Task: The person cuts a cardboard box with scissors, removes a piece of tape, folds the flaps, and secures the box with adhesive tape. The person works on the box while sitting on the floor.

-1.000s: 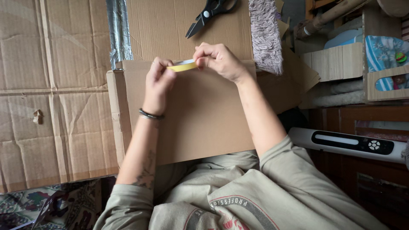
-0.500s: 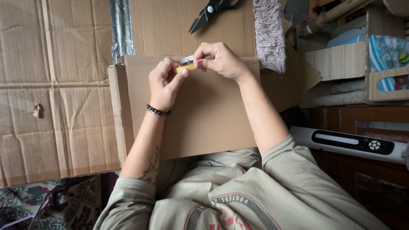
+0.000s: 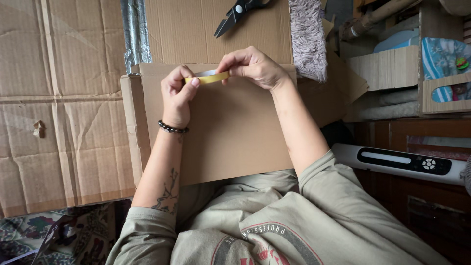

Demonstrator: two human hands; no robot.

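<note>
A small yellow tape roll is held between both hands above the far edge of a brown cardboard box that rests on my lap. My left hand, with a dark bead bracelet on its wrist, pinches the roll's left side with thumb and fingers. My right hand grips the roll's right side with its fingertips. The roll lies nearly flat, its pale inner core facing up.
Black scissors lie on flat cardboard beyond the box. A silver foil strip runs down the cardboard at left. A fuzzy grey mop-like strip hangs at right, beside wooden shelves and a white remote-like device.
The left hand has slid a little to the left along the roll, so more of the yellow tape shows between the hands. The box and right hand stay nearly still.
</note>
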